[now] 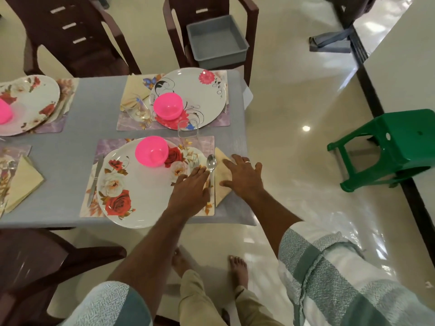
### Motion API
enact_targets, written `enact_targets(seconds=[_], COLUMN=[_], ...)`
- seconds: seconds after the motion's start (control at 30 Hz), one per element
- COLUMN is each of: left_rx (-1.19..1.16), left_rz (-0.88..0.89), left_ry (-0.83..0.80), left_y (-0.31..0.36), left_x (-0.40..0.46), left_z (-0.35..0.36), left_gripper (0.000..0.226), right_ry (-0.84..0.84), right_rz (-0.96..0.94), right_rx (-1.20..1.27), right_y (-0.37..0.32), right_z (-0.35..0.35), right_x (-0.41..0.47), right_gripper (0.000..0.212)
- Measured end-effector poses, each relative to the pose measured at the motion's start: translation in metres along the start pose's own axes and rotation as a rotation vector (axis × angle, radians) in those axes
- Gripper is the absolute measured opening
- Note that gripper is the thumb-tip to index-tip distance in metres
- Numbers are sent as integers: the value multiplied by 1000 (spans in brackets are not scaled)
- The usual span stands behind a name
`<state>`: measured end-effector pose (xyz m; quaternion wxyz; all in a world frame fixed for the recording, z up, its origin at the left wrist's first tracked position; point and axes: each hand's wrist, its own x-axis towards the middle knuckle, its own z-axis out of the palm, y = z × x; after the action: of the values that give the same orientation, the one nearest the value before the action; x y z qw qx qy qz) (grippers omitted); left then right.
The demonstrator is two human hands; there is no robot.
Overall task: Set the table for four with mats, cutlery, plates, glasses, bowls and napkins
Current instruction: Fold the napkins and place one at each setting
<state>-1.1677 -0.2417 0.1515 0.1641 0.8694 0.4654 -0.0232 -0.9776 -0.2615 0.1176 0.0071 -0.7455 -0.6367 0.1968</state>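
Four mats on grey table point(94, 102), glossy cream floor point(294, 90).

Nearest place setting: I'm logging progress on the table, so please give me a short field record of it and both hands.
mat: purple floral mat at the table's near edge
plate: rose-patterned plate on the mat
bowl: pink bowl on the plate's far part
knife: knife left of the plate
fork and spoon: fork and spoon right of the plate
glass: clear glass at the mat's far edge
napkin: folded yellow napkin at the mat's right edge
left hand: left hand flat, fingers straight, over the cutlery
right hand: right hand spread on the napkin
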Motion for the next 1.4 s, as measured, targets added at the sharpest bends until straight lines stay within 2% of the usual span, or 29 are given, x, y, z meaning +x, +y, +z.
enact_targets(seconds=[0.2,0.33,0.53,0.77,0.87,1.0,1.13,1.23,1.4], left_rx=[-43,-106,-173,-305,-367,-384,-381,-379,-324], left_rz=[16,-2,-80,-267,-397,-467,-580,-683,-953], left_ry=[106,218,256,302,281,245,310,370,490], left_y=[40,68,66,79,80,82,76,75,92], left_x=[34,62,124,204,241,278,306,326,362], left_z=[-24,-34,-31,-21,-25,-34,-45,-45,-43], left_gripper=[57,60,62,64,62,61,66,61,59], right_ry=[138,140,155,107,62,42,21,-19,-43], right_rz=[-64,-98,-196,-349,-446,-508,-632,-755,-1030], right_rx=[-41,-65,-128,-239,-271,-253,-317,-371,-401], right_y=[36,60,74,115,130,148,154,144,125], right_z=[-46,-75,-108,-147,-159,-188,-211,-220,-220], right_x=[3,24,86,190,224,268,320,361,427], right_gripper=[57,57,57,52,52,49,47,47,45])
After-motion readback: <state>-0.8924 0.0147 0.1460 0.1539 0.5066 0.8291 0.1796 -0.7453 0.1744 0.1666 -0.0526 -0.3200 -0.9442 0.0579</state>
